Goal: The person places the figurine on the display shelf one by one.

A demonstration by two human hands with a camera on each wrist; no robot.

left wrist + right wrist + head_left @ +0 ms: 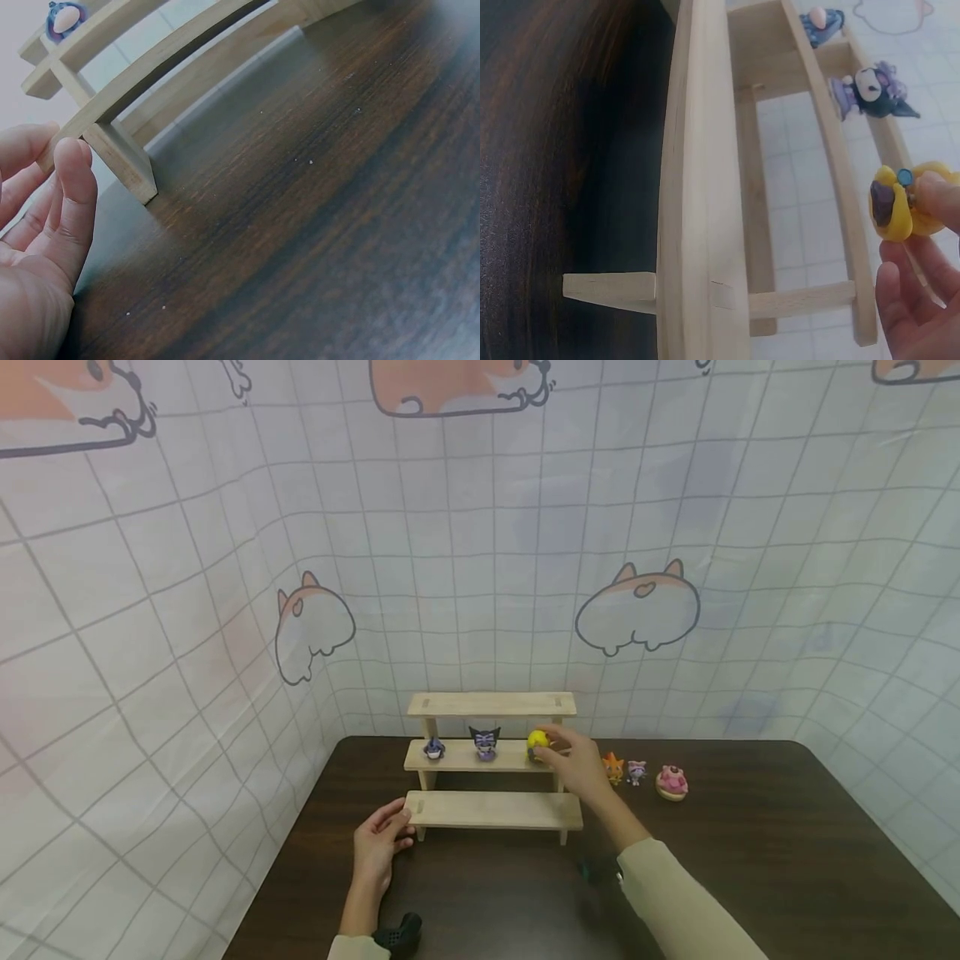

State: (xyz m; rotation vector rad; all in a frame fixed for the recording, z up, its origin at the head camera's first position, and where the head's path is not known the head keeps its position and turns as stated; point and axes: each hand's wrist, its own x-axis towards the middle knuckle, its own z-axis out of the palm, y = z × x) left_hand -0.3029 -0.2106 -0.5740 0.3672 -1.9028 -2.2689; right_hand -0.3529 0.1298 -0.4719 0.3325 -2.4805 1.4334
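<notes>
A three-tier wooden display shelf [495, 810] stands on the dark table. My left hand [377, 847] pinches the left end of its lowest board between thumb and fingers; the left wrist view shows the thumb [75, 172] at the board's corner. At the right end of the middle tier, my right hand [577, 768] holds a yellow figurine [900, 202] between thumb and fingers. Whether its base touches the board cannot be made out. Along the same tier stand a small blue-purple figurine [433, 748] on the left and a black-and-purple eared figurine [485, 743] in the middle.
Right of the shelf, an orange figurine [613, 768], a small pinkish-purple figurine [637, 772] and a pink figurine on a round base [672, 783] stand on the table [750, 860]. A white grid-patterned cloth [480, 568] hangs behind. Near my left wrist is a black device [401, 935].
</notes>
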